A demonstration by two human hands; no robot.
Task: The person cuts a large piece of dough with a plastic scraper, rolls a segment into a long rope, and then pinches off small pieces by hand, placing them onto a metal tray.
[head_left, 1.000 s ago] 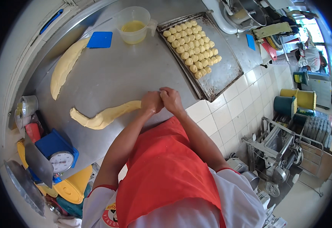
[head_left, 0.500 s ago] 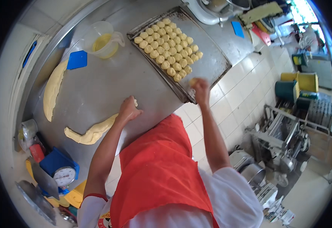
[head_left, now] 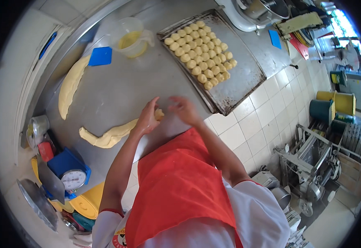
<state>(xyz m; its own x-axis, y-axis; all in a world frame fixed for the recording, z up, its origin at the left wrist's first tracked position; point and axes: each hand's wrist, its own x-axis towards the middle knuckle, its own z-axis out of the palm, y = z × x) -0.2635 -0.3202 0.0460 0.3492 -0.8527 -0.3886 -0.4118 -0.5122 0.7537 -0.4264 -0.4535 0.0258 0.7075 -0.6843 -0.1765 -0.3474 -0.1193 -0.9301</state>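
A rope of pale yellow dough (head_left: pixel 108 138) lies on the metal table. My left hand (head_left: pixel 148 118) is closed around its right end, and a small dough lump (head_left: pixel 159 114) pokes out beyond the fingers. Just right of it, my right hand (head_left: pixel 184 110) hangs near the table edge with its fingers apart, slightly blurred, and nothing visible in it. Small dough balls (head_left: pixel 204 56) sit in close rows on the left part of a dark-rimmed baking tray (head_left: pixel 240 80). A thicker strip of dough (head_left: pixel 71 89) lies at the table's far left.
A blue scraper (head_left: pixel 100 56) touches the dough strip. Beside it stands a clear jug (head_left: pixel 131 39) with yellow liquid. A blue dial scale (head_left: pixel 71 177) is at the left, a mixer (head_left: pixel 255 16) beyond the tray. Tiled floor and metal machinery (head_left: pixel 308 161) lie to the right.
My right hand has come back left from the tray's near edge, where it held a dough piece, to beside my left hand. One more ball appears on the tray. The whole view has shifted.
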